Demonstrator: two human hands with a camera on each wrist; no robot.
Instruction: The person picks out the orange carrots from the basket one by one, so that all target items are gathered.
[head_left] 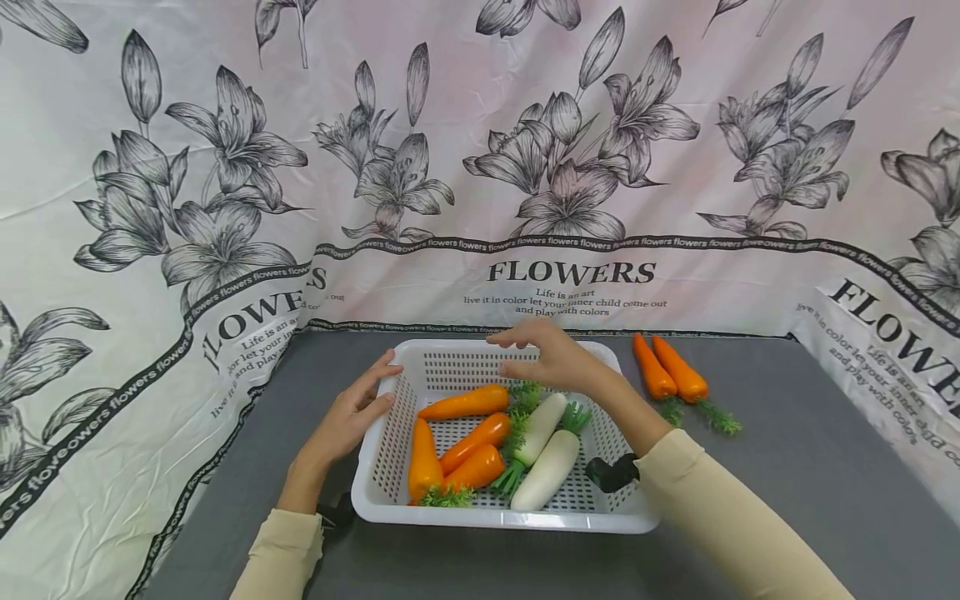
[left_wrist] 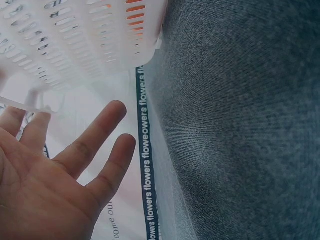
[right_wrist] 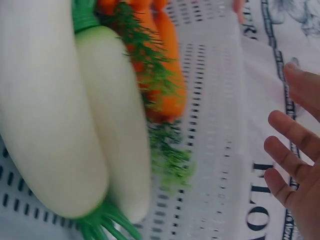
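A white perforated plastic basket (head_left: pixel 517 521) stands on the grey table, holding several orange carrots (head_left: pixel 467 403) and two white radishes (head_left: pixel 551 471) with green tops. My left hand (head_left: pixel 352 414) rests its fingers on the basket's left rim; in the left wrist view the fingers are extended beside the basket's wall. Above the basket's far side hovers my right hand (head_left: pixel 551 358), fingers loosely extended and holding nothing. In the right wrist view the right hand (right_wrist: pixel 300 150) is apart from the radishes (right_wrist: pixel 50 110) and carrots (right_wrist: pixel 170 65).
Two more carrots (head_left: pixel 671 371) with green tops lie on the grey table (head_left: pixel 787 475) to the right of the basket. A white cloth (head_left: pixel 570 287) printed with flowers and lettering hangs behind and along both sides.
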